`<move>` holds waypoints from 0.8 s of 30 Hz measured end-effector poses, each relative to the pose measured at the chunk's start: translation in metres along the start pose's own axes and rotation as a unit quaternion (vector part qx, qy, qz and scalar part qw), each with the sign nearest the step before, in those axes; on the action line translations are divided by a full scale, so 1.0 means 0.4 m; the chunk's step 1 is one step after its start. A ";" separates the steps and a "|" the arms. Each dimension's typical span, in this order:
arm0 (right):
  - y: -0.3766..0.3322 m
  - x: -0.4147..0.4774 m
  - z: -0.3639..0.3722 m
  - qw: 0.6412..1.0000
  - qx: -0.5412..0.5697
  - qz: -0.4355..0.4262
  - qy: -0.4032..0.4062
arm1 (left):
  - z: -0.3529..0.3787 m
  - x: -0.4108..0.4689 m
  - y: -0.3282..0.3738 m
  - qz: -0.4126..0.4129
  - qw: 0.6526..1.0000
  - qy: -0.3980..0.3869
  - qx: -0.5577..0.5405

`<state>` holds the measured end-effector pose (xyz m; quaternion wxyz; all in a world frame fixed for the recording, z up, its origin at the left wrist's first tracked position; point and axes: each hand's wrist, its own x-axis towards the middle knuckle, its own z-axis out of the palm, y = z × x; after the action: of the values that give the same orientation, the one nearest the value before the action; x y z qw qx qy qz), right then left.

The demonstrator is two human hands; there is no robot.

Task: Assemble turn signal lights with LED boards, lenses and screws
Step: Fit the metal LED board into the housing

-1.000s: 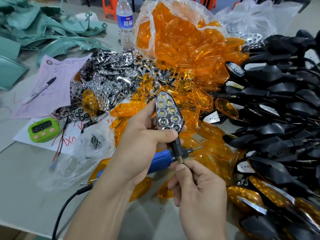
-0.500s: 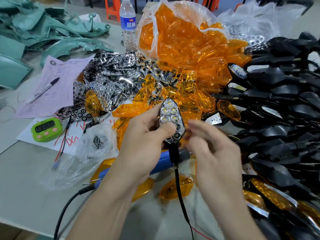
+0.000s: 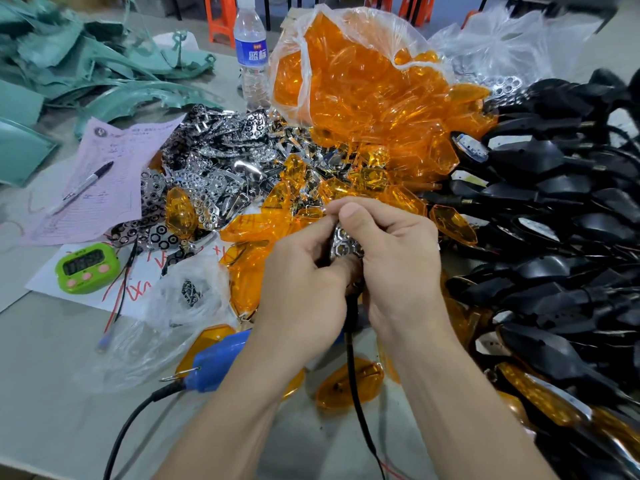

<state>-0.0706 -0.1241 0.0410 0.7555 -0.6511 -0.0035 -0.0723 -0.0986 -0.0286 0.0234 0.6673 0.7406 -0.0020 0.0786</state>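
The turn signal light [image 3: 346,244] is held over the near middle of the table [image 3: 52,393], clasped between both hands. Only a patch of its chrome honeycomb face shows between the fingers, and its black wire [image 3: 360,410] hangs down between the wrists. The left hand [image 3: 304,292] curls round its left side. The right hand [image 3: 398,268] wraps the right side, with the thumb laid over the pointed top.

Behind them a large clear plastic bag [image 3: 294,64] gapes open, stuffed with amber lenses [image 3: 363,98], and more spill out around it. A small clear bag [image 3: 173,306] left of the hands holds a clump of screws [image 3: 189,292].

There is one water bottle [image 3: 251,53], one green timer [image 3: 86,268], one pen [image 3: 83,187] on a pink sheet [image 3: 114,150], and one blue electric screwdriver [image 3: 214,362]. The heaped chrome reflectors [image 3: 221,161] and the black housings [image 3: 554,202] on the right are too many to count.
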 end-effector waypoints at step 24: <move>0.017 -0.056 -0.059 0.977 0.150 0.125 -0.080 | 0.008 -0.027 -0.018 -0.011 0.994 0.009 -0.108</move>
<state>-0.0941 -0.1442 0.0286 0.8450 -0.5292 0.0071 0.0766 -0.1081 -0.0323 0.0147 0.7442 0.6634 0.0038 0.0771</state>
